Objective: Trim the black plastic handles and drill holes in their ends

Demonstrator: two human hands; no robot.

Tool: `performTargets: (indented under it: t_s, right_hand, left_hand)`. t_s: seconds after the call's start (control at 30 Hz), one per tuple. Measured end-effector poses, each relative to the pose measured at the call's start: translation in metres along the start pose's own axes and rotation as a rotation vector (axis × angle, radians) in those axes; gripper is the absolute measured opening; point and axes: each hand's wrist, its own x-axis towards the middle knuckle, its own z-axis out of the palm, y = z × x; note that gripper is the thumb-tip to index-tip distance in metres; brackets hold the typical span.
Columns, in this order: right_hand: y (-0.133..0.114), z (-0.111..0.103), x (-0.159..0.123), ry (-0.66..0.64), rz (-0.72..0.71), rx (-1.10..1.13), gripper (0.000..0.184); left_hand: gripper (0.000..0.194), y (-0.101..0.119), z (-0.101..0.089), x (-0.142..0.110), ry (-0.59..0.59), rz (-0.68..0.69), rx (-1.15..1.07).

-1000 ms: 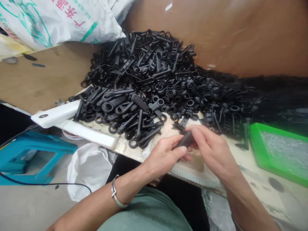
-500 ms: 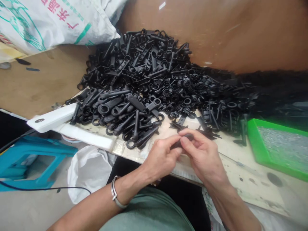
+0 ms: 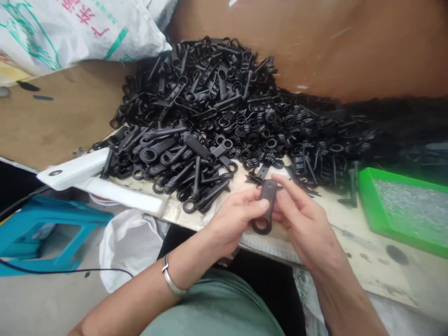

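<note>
Both hands meet over the near edge of the worktable [image 3: 353, 242]. My left hand [image 3: 233, 221] and my right hand [image 3: 304, 224] pinch one black plastic part [image 3: 266, 205] between them; it is a flat handle with a ring at its lower end, held almost upright. A metal bracelet [image 3: 170, 280] circles my left wrist. Just beyond the hands lies a large heap of black plastic parts [image 3: 224, 116], long ringed handles on the left and small round toothed pieces on the right.
A green tray [image 3: 402, 207] of small silvery bits sits at the right. A white bar [image 3: 75, 169] sticks out at the table's left edge. A printed white sack [image 3: 80, 28] lies at the back left. Below are a blue stool [image 3: 49, 228] and a white plastic bag [image 3: 128, 242].
The black part, earlier mostly hidden in the fingers and lying flat, now stands nearly upright with its ring end showing. The hands stay at the same spot.
</note>
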Motion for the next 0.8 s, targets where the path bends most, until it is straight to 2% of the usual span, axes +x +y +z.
performTargets:
  t_s: [0.07,0.13,0.2,0.27,0.33,0.43,0.5,0.53,0.6,0.7,0.8]
  right_hand:
    - [0.000,0.002,-0.007,0.133,-0.111,-0.101,0.040]
    - [0.002,0.006,-0.017,0.211,-0.196,-0.249,0.036]
    - [0.004,0.011,-0.026,0.209,-0.243,-0.351,0.035]
    - [0.004,0.011,-0.029,0.176,-0.283,-0.355,0.030]
    - [0.001,0.004,-0.027,0.135,-0.340,-0.388,0.020]
    - [-0.010,-0.016,-0.020,0.000,-0.465,-0.572,0.014]
    - [-0.018,-0.028,-0.017,-0.118,-0.526,-0.626,0.013]
    - [-0.021,-0.032,-0.017,-0.153,-0.533,-0.623,0.013]
    - [-0.024,-0.035,-0.016,-0.154,-0.497,-0.606,0.017]
    - [-0.023,-0.029,-0.016,-0.090,-0.386,-0.584,0.023]
    - [-0.020,-0.023,-0.013,-0.075,-0.316,-0.564,0.019]
  left_hand:
    - [0.025,0.000,0.003,0.001,0.069,0.073,-0.118]
    - [0.022,-0.003,0.005,0.001,0.101,0.113,-0.210]
    - [0.024,-0.007,0.006,0.001,0.081,0.107,-0.245]
    - [0.028,-0.011,0.005,-0.001,0.038,0.102,-0.206]
    - [0.035,-0.013,0.002,-0.003,0.061,0.150,-0.055]
    - [0.052,-0.012,-0.006,-0.009,0.149,0.395,0.464]
    - [0.042,-0.009,-0.010,-0.011,0.063,0.515,0.838]
    - [0.032,-0.008,-0.010,-0.011,-0.009,0.513,0.944]
    - [0.018,-0.007,-0.010,-0.011,-0.098,0.407,0.940]
    - [0.020,-0.009,-0.008,-0.008,-0.115,0.290,0.741]
    - [0.031,-0.014,-0.007,-0.004,-0.178,0.343,0.663]
